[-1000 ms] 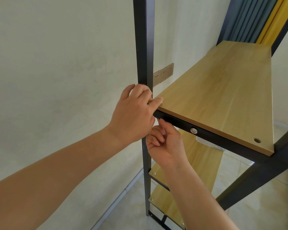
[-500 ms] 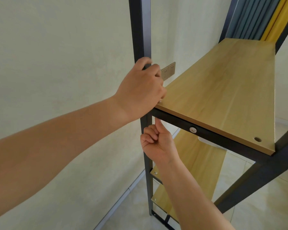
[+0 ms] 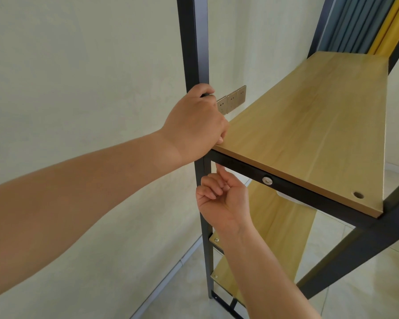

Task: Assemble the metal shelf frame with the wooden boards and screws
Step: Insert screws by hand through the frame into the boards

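A black metal shelf frame stands against the wall, its near-left upright post [image 3: 192,42] running top to bottom. A light wooden board [image 3: 309,134] lies on the front crossbar [image 3: 309,199], which carries a silver screw [image 3: 267,180]. The board's near-right corner has an open hole [image 3: 358,195]. My left hand [image 3: 194,123] grips the post just above the board's near-left corner. My right hand [image 3: 224,199] is below the crossbar with fingers curled and thumb up against the bar's underside; I see nothing in it.
Lower wooden boards [image 3: 274,229] with small corner screws sit in the frame beneath. A slanted black brace [image 3: 355,249] crosses at the right. Wall sockets [image 3: 236,97] are behind the post. Grey and yellow curtains [image 3: 366,21] hang at the top right above a tiled floor [image 3: 366,295].
My left hand has left the board's corner and moved up to grip the post. My right hand has dropped a little below the crossbar.
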